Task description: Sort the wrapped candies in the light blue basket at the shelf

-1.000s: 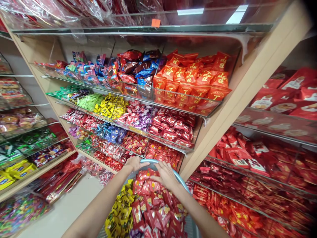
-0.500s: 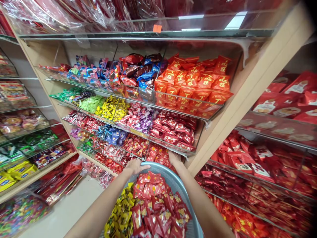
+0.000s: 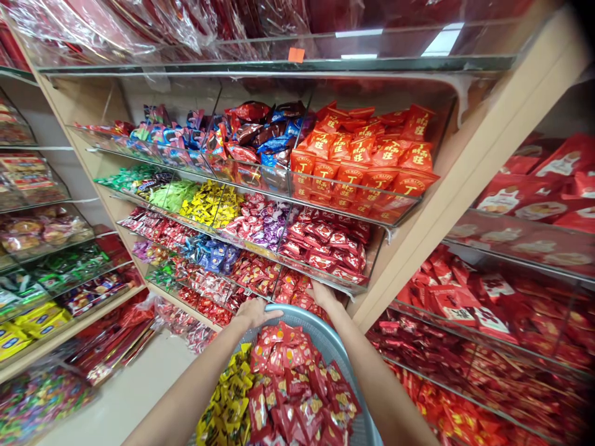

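Moved from the basket (image 3: 346, 353) of candy (image 3: 297, 396) to far red sweets (image 3: 290, 286), my right hand (image 3: 324, 296) hides its grip; left hand (image 3: 253, 311) clasps the rim (image 3: 302, 310).

Colour on every side

An orange tag (image 3: 296, 55) sticks to a clear ledge (image 3: 395, 48), above orange-red packets (image 3: 362, 152). At left, yellow packs (image 3: 41, 318) lie on a wooden shelf (image 3: 100, 305), with colourful sweets (image 3: 41, 393) below, beside the pale floor (image 3: 127, 384). Red bags (image 3: 562, 158) crowd the right.

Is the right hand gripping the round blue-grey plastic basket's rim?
No, the right hand reaches beyond the basket rim to the red-wrapped candies on a low shelf, while the left hand grips that rim.
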{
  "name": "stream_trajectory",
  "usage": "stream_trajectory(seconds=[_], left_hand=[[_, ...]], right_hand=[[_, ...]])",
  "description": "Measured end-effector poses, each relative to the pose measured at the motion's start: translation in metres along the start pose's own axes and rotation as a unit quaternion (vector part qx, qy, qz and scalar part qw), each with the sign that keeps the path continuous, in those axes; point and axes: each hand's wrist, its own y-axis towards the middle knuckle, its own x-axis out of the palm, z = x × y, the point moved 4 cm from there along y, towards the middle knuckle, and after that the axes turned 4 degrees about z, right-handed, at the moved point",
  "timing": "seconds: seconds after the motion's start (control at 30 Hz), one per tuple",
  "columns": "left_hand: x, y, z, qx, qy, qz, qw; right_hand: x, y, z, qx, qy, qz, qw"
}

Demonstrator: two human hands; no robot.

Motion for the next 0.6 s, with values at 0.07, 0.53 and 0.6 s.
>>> stream_trajectory(seconds=[0.07, 0.53, 0.6], left_hand=[[0.001, 0.001, -0.001, -0.005, 0.001, 0.003, 1.000], [-0.001, 0.000, 0.001, -0.001, -0.003, -0.005, 1.000], [-0.001, 0.000, 0.001, 0.002, -0.001, -0.003, 1.000]], right_hand=[[0.007, 0.001, -0.001, -0.012, 0.003, -0.013, 1.000], [-0.001, -0.009, -0.002, -0.033, 0.003, 0.007, 0.999], [-0.007, -0.012, -0.003, -0.033, 0.003, 0.011, 0.999]])
